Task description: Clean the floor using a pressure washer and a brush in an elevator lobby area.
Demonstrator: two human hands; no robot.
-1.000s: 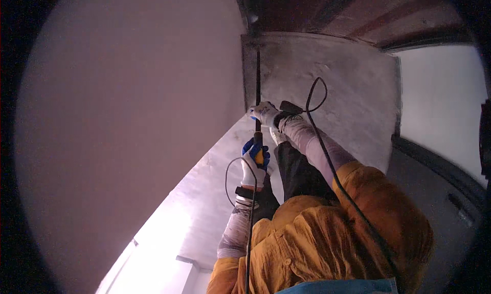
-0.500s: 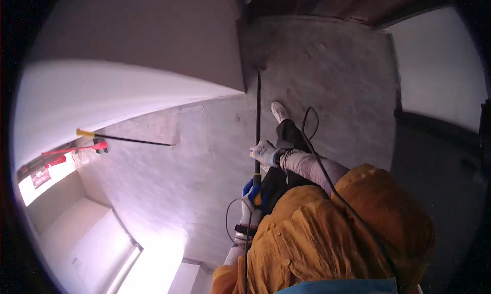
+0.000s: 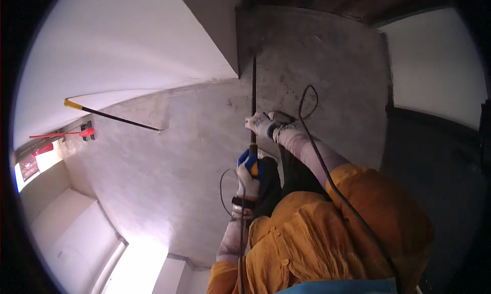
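Left hand (image 3: 249,177), in a white-and-blue glove, is closed around the yellow-blue handle (image 3: 253,161) of a long dark rod (image 3: 253,94). Right hand (image 3: 260,124), also gloved, is wrapped round the rod higher up, just above the handle. The rod runs straight up the picture from the hands toward the corner where the grey concrete floor (image 3: 179,156) meets the white wall (image 3: 128,43); its far tip sits near the dark base of the wall, contact cannot be told. The rod lies in the middle of the view, over the floor, between the two hands and beyond. A thin black cable (image 3: 327,176) loops near the right hand and trails back over the orange jacket (image 3: 332,227); another thin loop of wire (image 3: 223,186) hangs beside the left wrist. A dark shoe (image 3: 281,117) shows just by the right hand. Well apart on the left, a second black rod with a yellow end (image 3: 110,116) lies on the floor, one end toward the wall. Farther left, red tools (image 3: 64,135) lie near the wall, too small to tell their kind. A dark panel (image 3: 434,166) fills the right side.
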